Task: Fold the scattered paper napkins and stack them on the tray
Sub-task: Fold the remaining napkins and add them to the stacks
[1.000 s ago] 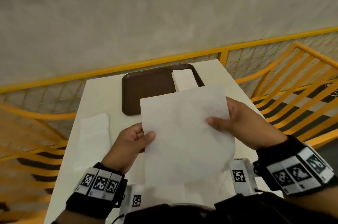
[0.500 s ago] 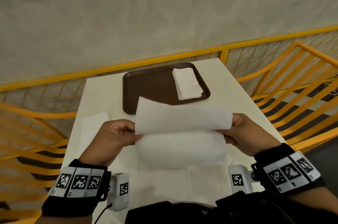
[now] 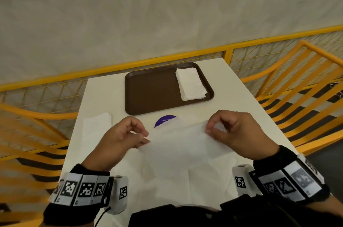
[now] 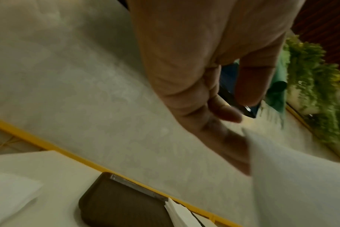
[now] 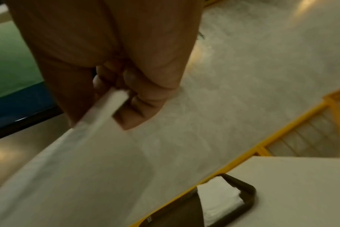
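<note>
- Both hands are working one thin white paper napkin (image 3: 182, 141): my left hand (image 3: 126, 135) is pinching its left edge between thumb and fingers, and my right hand (image 3: 233, 130) is pinching the right edge, as the right wrist view shows with the paper caught at the fingertips (image 5: 115, 93).
- Compared with a second ago, when I was holding the sheet upright and open in front of me, it is now doubled over and coming down low over the white table (image 3: 104, 97), near my body.
- Half a second ago the top flap was only curling over; now the two layers are lying nearly together, so I judge the first fold is closing but not yet creased.
- Lowering it is uncovering a round purple sticker (image 3: 163, 122) on the table, just beyond the napkin's far edge.
- On the dark brown plastic tray (image 3: 152, 93) the stack of folded white napkins (image 3: 191, 84) is sitting at the right end, unchanged.
- Another loose white napkin (image 3: 96, 126) is lying flat to my left, waiting its turn.
- More white sheets are lying under my hands, though I cannot tell how many.
</note>
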A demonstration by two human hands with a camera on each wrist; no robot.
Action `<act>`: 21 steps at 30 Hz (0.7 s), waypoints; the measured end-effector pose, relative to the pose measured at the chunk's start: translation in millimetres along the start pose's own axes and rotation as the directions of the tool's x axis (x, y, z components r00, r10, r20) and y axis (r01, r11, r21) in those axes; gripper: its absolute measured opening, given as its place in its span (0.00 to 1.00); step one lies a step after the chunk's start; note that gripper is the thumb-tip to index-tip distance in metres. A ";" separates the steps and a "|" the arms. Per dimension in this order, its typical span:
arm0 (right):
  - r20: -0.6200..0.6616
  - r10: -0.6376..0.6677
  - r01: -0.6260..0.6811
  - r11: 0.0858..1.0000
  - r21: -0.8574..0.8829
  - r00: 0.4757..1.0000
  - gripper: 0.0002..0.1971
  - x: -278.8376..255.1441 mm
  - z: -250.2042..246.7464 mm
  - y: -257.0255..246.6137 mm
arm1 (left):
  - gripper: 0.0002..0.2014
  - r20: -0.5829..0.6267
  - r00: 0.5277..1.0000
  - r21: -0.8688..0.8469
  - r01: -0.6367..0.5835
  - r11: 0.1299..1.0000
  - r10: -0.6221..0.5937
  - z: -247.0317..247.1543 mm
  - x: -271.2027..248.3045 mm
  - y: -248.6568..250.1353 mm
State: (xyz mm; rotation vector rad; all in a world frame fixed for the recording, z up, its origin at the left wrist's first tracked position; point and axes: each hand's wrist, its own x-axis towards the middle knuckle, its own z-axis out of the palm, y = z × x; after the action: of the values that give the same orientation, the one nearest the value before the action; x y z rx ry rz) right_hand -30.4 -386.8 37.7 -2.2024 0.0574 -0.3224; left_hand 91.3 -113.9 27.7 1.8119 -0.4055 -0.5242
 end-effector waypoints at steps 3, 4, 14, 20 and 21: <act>0.071 -0.230 0.238 0.959 -0.156 0.971 0.05 1.4 8.5 -10.4 | 0.21 0.117 0.992 0.326 -0.089 0.941 0.053 12.5 -0.7 -5.3; 0.098 -0.277 0.291 0.940 -0.181 0.956 0.05 1.8 11.9 -13.9 | 0.24 0.157 0.984 0.386 -0.135 0.912 0.079 17.9 -1.7 -7.1; 0.168 -0.317 0.350 0.908 -0.229 0.933 0.16 6.4 41.0 -15.1 | 0.07 -0.081 0.997 0.279 0.007 0.960 0.016 -0.1 13.7 -48.8; 0.182 -0.181 0.225 0.939 -0.262 0.967 0.16 0.9 38.9 4.7 | 0.16 -0.483 0.826 0.094 0.378 0.921 -0.290 -88.0 47.4 -111.7; 0.187 -0.156 0.204 0.941 -0.271 0.970 0.16 -0.4 38.9 8.6 | 0.17 -0.524 0.784 0.121 0.454 0.882 -0.332 -100.5 52.6 -119.9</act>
State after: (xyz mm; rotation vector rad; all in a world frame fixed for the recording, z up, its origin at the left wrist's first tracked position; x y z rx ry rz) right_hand -20.3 -361.8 8.4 -2.5240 -0.2018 -0.2451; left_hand 191.4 -25.8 -69.5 2.2005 0.2910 -0.2810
